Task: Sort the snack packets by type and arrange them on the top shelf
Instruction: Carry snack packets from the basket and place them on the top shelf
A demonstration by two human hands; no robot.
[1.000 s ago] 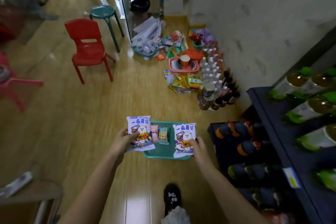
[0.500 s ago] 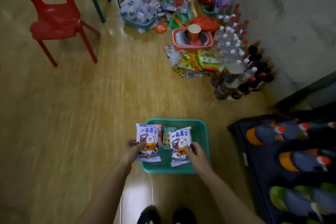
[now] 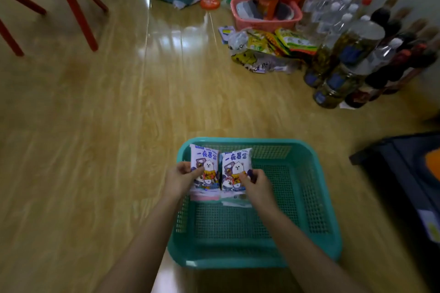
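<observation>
Directly between left hand (image 3: 179, 179) and right hand (image 3: 258, 185) sit pinched packets (image 3: 206, 162).

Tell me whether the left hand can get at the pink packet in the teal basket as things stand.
Probably not yet: the left hand grips the left purple packet, which covers the pink packet except its near edge. The teal basket is open above, so moving that packet aside should free it.

Teal basket (image 3: 316, 200), perhaps purple-white packets (image 3: 234, 167)
</observation>
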